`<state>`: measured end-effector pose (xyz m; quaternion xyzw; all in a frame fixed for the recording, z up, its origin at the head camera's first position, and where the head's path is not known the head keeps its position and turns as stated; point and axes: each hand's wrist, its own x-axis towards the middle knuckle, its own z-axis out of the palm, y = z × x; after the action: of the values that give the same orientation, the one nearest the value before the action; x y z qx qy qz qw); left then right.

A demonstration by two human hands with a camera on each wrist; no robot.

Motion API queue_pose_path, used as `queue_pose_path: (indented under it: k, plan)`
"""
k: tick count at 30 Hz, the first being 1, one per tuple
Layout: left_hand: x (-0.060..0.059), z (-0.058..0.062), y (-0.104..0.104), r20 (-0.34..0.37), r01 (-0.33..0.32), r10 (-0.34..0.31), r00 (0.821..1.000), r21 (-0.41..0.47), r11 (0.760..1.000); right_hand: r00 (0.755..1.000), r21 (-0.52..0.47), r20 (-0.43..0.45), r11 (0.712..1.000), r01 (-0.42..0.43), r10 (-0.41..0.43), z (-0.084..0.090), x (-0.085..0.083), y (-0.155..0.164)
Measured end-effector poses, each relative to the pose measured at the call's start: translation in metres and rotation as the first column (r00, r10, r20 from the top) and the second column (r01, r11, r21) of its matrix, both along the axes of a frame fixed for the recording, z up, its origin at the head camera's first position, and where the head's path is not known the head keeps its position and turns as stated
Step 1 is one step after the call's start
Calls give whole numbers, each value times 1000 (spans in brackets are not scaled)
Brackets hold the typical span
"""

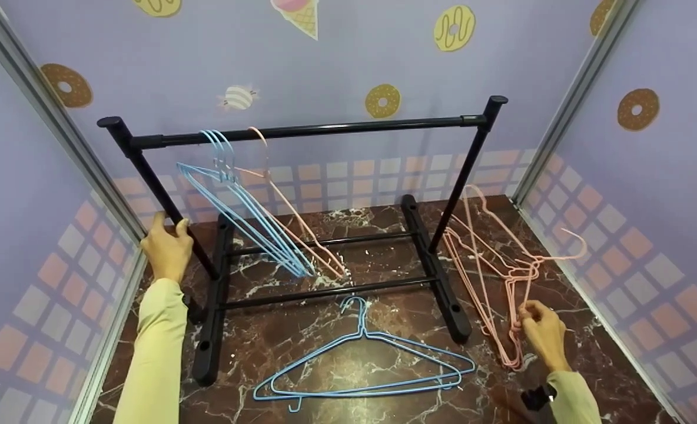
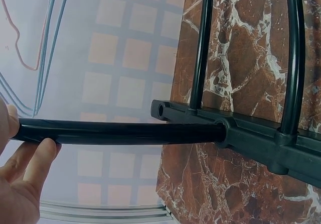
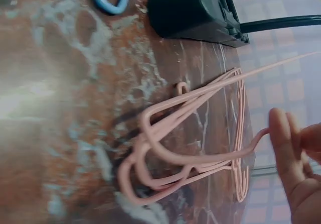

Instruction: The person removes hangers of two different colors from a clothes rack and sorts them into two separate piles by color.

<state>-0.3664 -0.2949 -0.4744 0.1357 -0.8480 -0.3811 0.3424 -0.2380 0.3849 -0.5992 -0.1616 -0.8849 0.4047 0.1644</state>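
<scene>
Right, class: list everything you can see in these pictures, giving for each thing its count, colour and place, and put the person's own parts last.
Rack: one, black, standing on the floor in the middle.
Blue hangers on rail: several (exact count unclear), blue, hanging at the rail's left end.
Pink hanger on rail: one, pink, hanging just right of the blue ones.
Blue hangers on floor: about two, blue, lying in front of the rack.
Pink bunch: several, pink, tangled on the floor right of the rack.
Floor: one, brown marble.
Walls: lilac, with doughnut and ice-cream prints, on three sides.
Left hand: grips the rack's left post.
Right hand: pinches a hanger of the pink bunch.
</scene>
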Motion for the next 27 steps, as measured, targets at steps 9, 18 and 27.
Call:
queue_pose_path:
  k: [9, 18, 27]
  plan:
    - [0, 1, 0, -13, -2, 2, 1000, -1, 1000, 989, -15, 138, 999, -52, 53, -1, -17, 4]
    - [0, -1, 1, -22, 3, -3, 1000, -8, 1000, 981, 142, 193, 989, -49, 21, -18, -20, 13]
    - [-2, -3, -2, -7, 11, -11, 1000, -2, 1000, 996, 295, -73, 955, -23, 46, -38, -21, 9]
